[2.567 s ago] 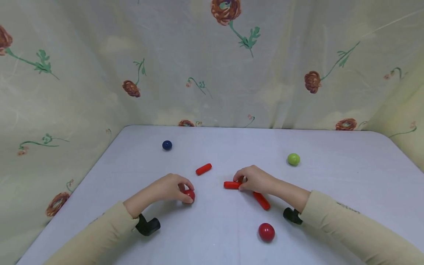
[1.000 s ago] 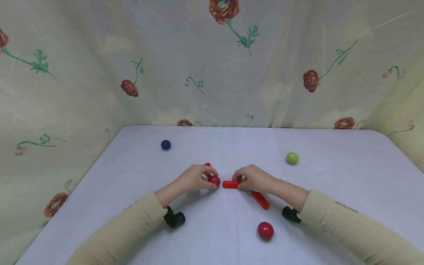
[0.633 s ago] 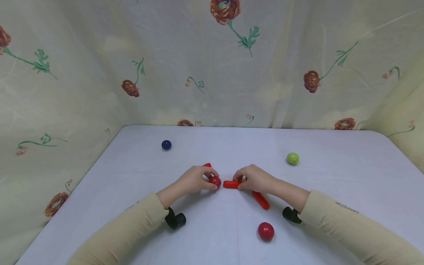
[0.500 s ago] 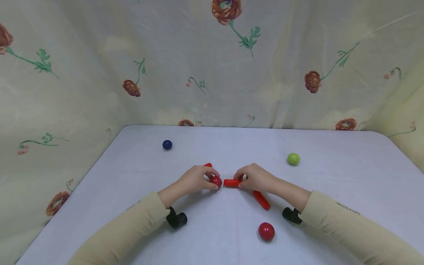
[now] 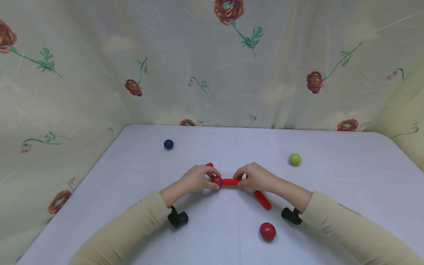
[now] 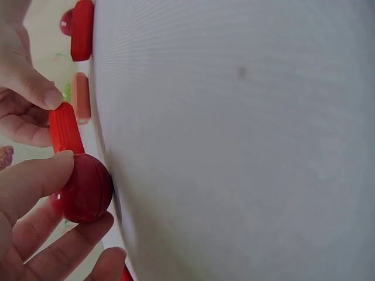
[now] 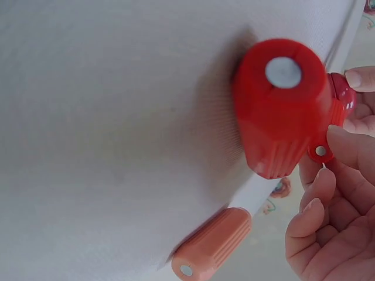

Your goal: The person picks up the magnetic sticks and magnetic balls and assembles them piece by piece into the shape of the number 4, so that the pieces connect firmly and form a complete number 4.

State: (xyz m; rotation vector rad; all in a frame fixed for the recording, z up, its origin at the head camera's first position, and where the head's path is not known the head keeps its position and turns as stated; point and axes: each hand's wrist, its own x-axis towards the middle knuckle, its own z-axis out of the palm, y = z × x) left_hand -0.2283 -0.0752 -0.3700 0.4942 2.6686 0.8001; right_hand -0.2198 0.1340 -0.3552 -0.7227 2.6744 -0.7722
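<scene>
My left hand (image 5: 198,178) pinches a red ball (image 5: 216,181) between thumb and fingers. My right hand (image 5: 256,176) pinches a red ribbed toy building rod (image 5: 230,182) by its right end. The rod's left end meets the ball in the head view; in the left wrist view the ball (image 6: 88,190) and rod (image 6: 66,129) also touch. A silver disc shows in the rod's near end (image 7: 320,151) in the right wrist view. Another red rod (image 5: 262,200) lies just below my right hand. A third red rod (image 5: 209,164) is mostly covered by my left hand.
On the white table (image 5: 149,158), a second red ball (image 5: 267,232) lies near the front, a green ball (image 5: 294,159) back right, and a dark blue ball (image 5: 168,144) back left. A salmon rod (image 7: 212,243) appears in the wrist views. Flowered curtain (image 5: 185,55) hangs behind.
My left hand has carried the red ball rightward to the rod. The gap between ball and rod, visible half a second ago, has closed. The right hand keeps its hold, nearly still.
</scene>
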